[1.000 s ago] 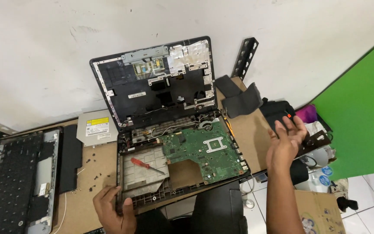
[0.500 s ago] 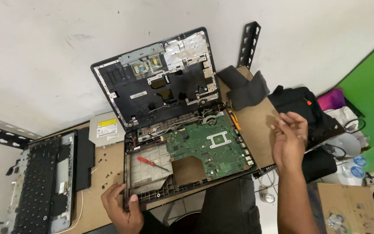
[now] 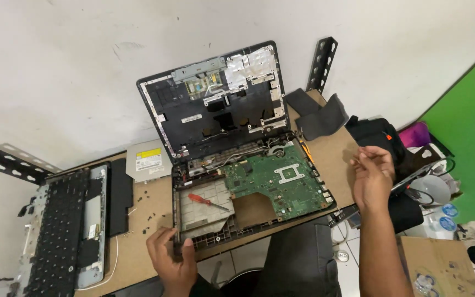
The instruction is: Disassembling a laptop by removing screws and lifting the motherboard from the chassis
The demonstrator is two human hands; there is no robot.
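I am steadying the laptop [image 3: 237, 159], stripped to its green board [image 3: 279, 184], at the surface's [image 3: 138, 256] near edge. My left hand [image 3: 172, 261] is gripping its front-left corner; my right hand [image 3: 372, 179] is hovering spread beyond its right side. The keyboard [image 3: 56, 225] and drive [image 3: 148, 159] are lying removed at left; the board is not out yet.

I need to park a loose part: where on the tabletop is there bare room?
Bare brown tabletop lies between the opened black laptop base and the right hand. A strip between the detached black keyboard panel and the laptop is dotted with small screws. The left hand grips the laptop's front corner.
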